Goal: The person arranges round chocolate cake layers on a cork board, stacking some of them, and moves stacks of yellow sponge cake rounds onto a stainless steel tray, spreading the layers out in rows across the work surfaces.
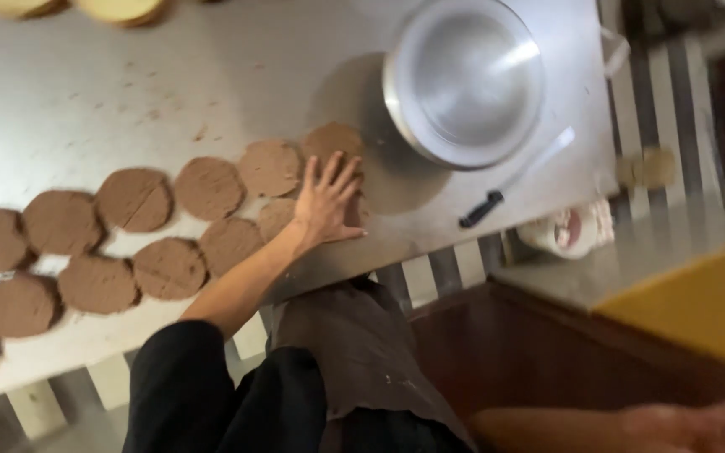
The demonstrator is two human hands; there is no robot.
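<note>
The left hand lies flat, fingers spread, pressing a brown dough round on the steel tabletop, last in two rows of flattened rounds. An upturned metal bowl sits beside it. The right hand hangs low, blurred; its grip cannot be told.

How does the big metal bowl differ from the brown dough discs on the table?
The shiny round metal bowl is silver and deep; the flat brown dough discs are matte and thin. The bowl stands alone, while the discs lie in two rows, one under the left hand. Both are round and rest on the steel table.
</note>
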